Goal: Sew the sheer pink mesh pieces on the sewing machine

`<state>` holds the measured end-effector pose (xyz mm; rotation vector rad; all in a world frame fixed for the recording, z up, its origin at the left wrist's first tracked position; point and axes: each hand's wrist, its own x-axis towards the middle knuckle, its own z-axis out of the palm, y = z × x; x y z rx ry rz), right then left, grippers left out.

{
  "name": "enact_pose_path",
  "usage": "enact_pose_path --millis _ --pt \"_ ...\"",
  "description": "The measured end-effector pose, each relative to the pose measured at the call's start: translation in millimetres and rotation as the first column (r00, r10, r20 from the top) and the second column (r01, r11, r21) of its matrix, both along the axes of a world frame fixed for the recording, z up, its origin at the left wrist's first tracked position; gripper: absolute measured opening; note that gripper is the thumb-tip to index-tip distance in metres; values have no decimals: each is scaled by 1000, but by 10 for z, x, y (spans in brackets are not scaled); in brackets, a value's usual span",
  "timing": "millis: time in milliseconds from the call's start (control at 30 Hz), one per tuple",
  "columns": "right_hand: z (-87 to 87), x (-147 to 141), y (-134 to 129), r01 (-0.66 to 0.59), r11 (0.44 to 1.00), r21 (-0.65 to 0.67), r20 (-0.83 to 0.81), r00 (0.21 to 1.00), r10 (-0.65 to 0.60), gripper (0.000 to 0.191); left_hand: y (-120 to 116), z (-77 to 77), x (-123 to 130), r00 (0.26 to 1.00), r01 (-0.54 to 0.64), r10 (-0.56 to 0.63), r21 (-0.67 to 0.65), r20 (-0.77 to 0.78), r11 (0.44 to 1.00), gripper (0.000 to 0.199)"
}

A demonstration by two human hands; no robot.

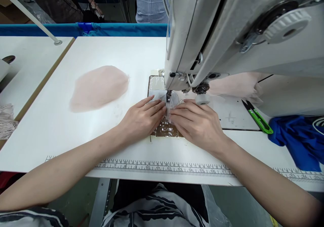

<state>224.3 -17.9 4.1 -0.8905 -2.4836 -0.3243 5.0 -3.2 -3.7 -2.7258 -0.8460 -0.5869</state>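
Note:
My left hand (144, 116) lies on the machine bed just left of the presser foot (168, 96), its fingertips closed against a thin strip of sheer fabric (168, 109). From the right, my right hand (197, 120) grips the same fabric with bent fingers, close to the left fingertips. The fabric runs under the foot of the white sewing machine (187, 34); much of it is covered by my fingers. Flat on the table to the left is a pale pink sheer fabric piece (100, 88). More pink fabric (235, 85) lies behind the right hand, under the machine arm.
Green thread snips (258, 117) and a bunched blue cloth (296, 135) lie at right. A printed ruler (159, 167) runs along the white table's front edge. White threads (7, 121) sit far left, near a slanted white pole (30, 14). A person in stripes (152, 4) is beyond.

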Motion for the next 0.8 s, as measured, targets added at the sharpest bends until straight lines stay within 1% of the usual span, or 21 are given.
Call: enact_pose_path --millis 100,200,333,533,700,800 --pt "5 3 9 -34 999 2 -32 999 34 17 -12 11 -11 1000 4 -4 -6 -24 1000 29" --pt "3 -1 19 -42 999 6 -43 998 42 15 -8 18 -9 1000 10 -10 -6 -25 1000 29" --pt "-1 -2 23 -35 999 18 -45 998 36 16 -3 15 -9 999 17 -17 9 -28 1000 29" --pt "-5 -4 28 -31 1000 0 -41 999 31 19 0 19 -17 1000 10 -11 -45 -23 999 31" --pt "-2 -7 28 -18 1000 5 -41 999 18 20 7 21 -14 999 0 -2 -28 -49 1000 31" --pt "-2 -5 29 -21 1000 -20 -50 999 20 21 12 13 -14 999 -4 2 -56 -38 998 31"
